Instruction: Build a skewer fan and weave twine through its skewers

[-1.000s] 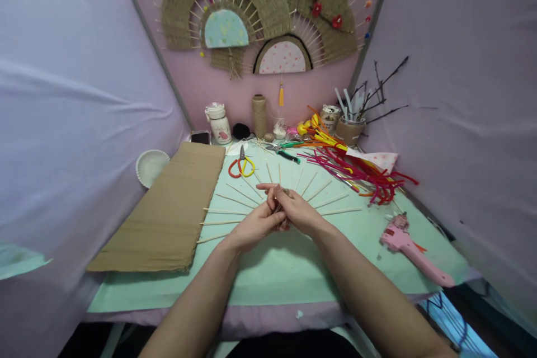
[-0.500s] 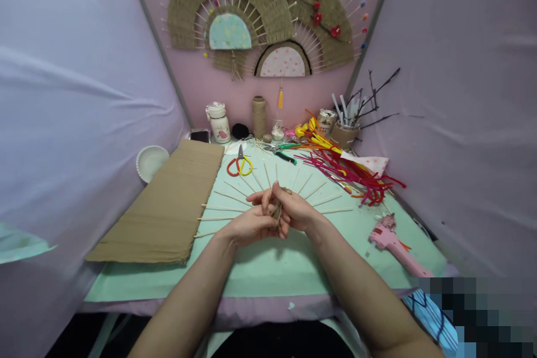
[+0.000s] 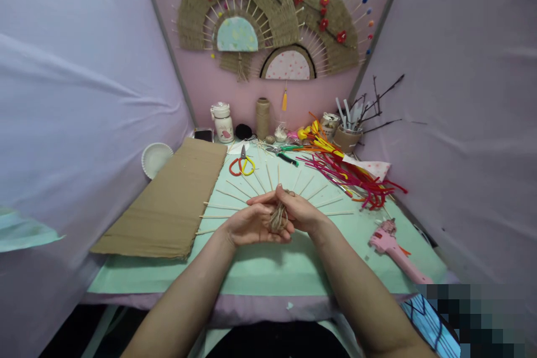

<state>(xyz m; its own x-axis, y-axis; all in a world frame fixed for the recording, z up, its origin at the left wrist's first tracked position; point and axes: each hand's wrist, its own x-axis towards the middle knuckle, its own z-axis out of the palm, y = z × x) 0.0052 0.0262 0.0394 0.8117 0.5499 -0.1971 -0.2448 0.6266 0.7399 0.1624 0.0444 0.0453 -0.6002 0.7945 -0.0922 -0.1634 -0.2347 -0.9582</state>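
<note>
A small looped bundle of brown twine [image 3: 278,218] is between my two hands above the table. My right hand [image 3: 301,210] grips its upper part, thumb on top, with its fingers reaching left behind my other hand. My left hand [image 3: 249,224] is palm up and open, its fingers stretched under the lower loops. Thin wooden sticks [image 3: 232,191] fan out on the table behind and beside my hands; where they meet is hidden by my hands.
A cardboard sheet [image 3: 168,201] lies at left, scissors [image 3: 242,163] and pliers [image 3: 287,158] behind the sticks. Colourful pipe cleaners [image 3: 352,173] and a pink glue gun [image 3: 396,251] are at right. A twine spool [image 3: 263,118] and a white bottle [image 3: 222,123] stand at the back.
My left thumb and fingers have opened off the twine and spread flatter. More of the twine loops shows now. The view has shifted slightly.
</note>
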